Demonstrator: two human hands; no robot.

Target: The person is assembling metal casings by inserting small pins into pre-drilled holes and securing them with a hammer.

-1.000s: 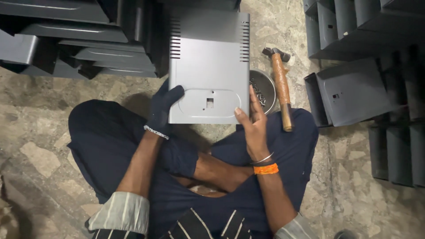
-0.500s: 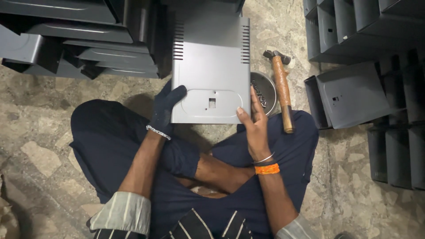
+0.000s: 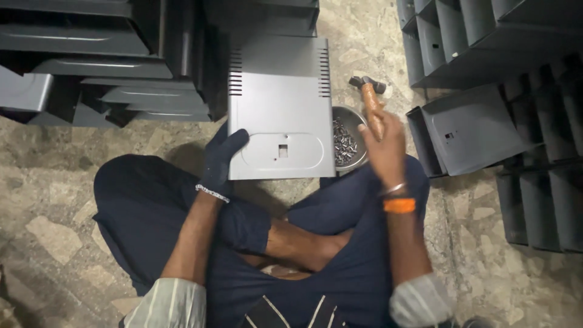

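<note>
Stone floor [image 3: 54, 158] carries our flat grey metal panel [image 3: 278, 109]. Our gloved left hand [image 3: 220, 159] clasps its lower left corner; our bare right hand [image 3: 382, 143], right of the panel, closes on the wooden-handled hammer [image 3: 370, 103]. A careless swing could tip the screw bowl [image 3: 347, 144] beside the panel, we think.

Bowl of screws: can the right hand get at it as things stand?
Probably yes. The right hand is on the hammer handle right beside the bowl of screws, whose open top is uncovered. The grey metal panel overlaps only its left rim. The hand would first have to let go of the hammer.
</note>
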